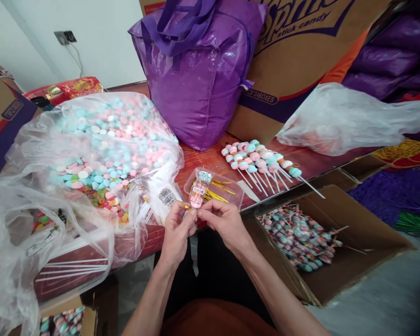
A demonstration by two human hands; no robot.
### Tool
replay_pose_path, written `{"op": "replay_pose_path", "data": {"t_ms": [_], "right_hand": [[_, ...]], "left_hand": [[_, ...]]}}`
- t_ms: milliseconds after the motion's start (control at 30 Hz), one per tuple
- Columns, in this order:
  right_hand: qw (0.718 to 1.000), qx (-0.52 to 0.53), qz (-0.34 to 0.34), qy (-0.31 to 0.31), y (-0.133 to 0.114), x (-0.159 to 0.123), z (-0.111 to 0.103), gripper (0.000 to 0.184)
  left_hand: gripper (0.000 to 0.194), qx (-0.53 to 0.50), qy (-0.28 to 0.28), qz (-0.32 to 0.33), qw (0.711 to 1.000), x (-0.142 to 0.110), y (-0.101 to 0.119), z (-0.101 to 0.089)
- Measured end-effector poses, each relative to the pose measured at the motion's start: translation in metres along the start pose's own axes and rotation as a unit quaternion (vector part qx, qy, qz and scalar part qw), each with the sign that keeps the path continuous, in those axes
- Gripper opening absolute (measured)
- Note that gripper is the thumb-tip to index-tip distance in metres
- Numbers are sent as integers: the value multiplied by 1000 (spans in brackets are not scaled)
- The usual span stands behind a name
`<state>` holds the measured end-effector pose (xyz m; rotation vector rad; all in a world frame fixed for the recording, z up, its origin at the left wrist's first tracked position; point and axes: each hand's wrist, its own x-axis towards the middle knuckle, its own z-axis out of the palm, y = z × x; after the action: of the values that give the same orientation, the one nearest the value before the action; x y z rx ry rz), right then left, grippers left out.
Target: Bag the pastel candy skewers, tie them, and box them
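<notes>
Over the table's front edge, both of my hands meet at the lower end of a wrapped candy skewer (198, 191). It is a short stack of pink and blue sweets in a printed clear wrapper, pointing away from me. My left hand (179, 226) is closed on its gathered base, with a bit of gold tie showing by the thumb. The fingers of my right hand (224, 220) pinch the same spot from the other side. Just behind lies a clear plastic tray (240, 198) holding gold twist ties (219, 189). The skewer's stick is mostly hidden by my fingers.
Bagged pink and blue sweets (119, 126) cover the left, near white sticks (77, 267). Unwrapped candy skewers (261, 158) lie right of the tray. An open carton (364, 252) of wrapped skewers stands below right. A purple bag (199, 79) stands behind.
</notes>
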<state>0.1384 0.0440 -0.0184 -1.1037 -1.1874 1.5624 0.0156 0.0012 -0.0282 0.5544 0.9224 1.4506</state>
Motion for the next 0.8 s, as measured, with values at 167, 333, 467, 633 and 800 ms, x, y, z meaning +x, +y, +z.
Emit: {"op": "replay_pose_path", "data": {"t_ms": [167,333,467,633,800], "right_hand": [[1000,15,-23,-7,11,-8,7,21],[996,62,-40,-50,23,-15,7,19],[990,-25,-110,-80,13,-14,-5,15],[975,-132,-157,-89,10,-10,-12,11],[962,-211,-172,-5,21,-15,-3,9]], "left_hand": [[30,-7,33,14,999,2,-5,4],[36,-119,11,-132,984,-3,11,4],[42,-165,-48,-229,958,-5,24,2],[41,-86,-38,-190,977,-7,12,7],[22,121,45,23,991,-13,-8,11]]}}
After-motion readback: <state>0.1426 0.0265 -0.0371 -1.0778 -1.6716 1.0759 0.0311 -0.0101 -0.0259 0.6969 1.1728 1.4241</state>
